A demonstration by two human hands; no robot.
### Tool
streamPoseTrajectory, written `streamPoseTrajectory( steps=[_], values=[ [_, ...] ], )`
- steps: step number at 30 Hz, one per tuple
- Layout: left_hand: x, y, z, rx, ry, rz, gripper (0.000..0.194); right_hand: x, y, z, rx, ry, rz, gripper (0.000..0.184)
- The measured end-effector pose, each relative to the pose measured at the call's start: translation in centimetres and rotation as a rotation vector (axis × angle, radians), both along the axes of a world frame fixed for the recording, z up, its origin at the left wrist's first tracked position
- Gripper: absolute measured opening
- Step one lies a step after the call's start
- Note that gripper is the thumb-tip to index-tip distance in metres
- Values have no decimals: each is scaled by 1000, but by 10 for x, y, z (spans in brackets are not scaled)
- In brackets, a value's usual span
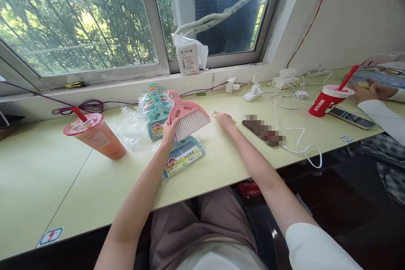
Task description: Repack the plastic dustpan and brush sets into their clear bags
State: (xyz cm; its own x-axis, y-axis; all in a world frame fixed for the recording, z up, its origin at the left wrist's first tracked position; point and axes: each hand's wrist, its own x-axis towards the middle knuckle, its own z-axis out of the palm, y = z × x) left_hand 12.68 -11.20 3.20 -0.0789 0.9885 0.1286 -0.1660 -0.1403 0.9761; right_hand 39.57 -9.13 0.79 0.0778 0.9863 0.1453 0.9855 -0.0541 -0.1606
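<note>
My left hand grips a pink dustpan-and-brush set by its lower left edge, its pale bristles facing down and right. Under it on the table lies a blue dustpan-and-brush set in clear wrap with a printed card. Just behind stand several more wrapped sets, green and pink, leaning together. To the right, my right hand is down on the table, fingers curled over a small printed card whose ends show on either side. The fingertips are hidden beneath the hand.
A tilted-looking drink cup stands left, beside crumpled clear plastic. A phone with a white cable lies right of my right hand. Farther right are a red cup, another phone and another person's hand.
</note>
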Motion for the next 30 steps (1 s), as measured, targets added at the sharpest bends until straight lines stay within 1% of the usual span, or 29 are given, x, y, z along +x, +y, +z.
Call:
streamPoseTrajectory(
  steps=[4,5,6,7,9,11,12,13,15,17,22,26,27,29,30],
  values=[
    [0,2,-4,11,9,8,46,-14,0,-3,36,75,200,35],
    [0,2,-5,16,10,12,46,-15,0,-4,56,104,229,35],
    [-1,3,-5,21,8,16,46,-14,1,-4,77,126,227,36],
    [-1,4,-6,24,6,21,46,-12,1,-5,96,137,187,39],
    [-2,5,-7,27,1,28,46,-4,2,-6,109,145,46,43],
    [-3,5,-7,24,5,33,45,8,4,-5,73,152,-71,43],
    [-3,5,-7,19,7,37,45,13,4,-5,45,160,-101,41],
    [-3,5,-7,12,9,42,45,18,5,-4,18,173,-102,37],
    [-3,4,-6,-1,10,53,44,22,7,-3,-20,211,-54,28],
    [-2,3,-5,-2,7,60,43,22,8,-3,-36,250,-7,25],
    [-2,1,-5,-29,2,49,46,14,7,-3,-29,302,-38,28],
    [-4,1,-6,-53,6,53,47,13,7,-2,-52,365,-64,33],
    [-4,1,-6,-52,4,51,47,13,7,-2,-52,368,-71,32],
    [-4,1,-5,-47,-3,51,45,14,6,0,11,349,-69,22],
    [-4,1,-5,-47,-5,55,44,14,5,2,85,333,-63,16]
  ],
)
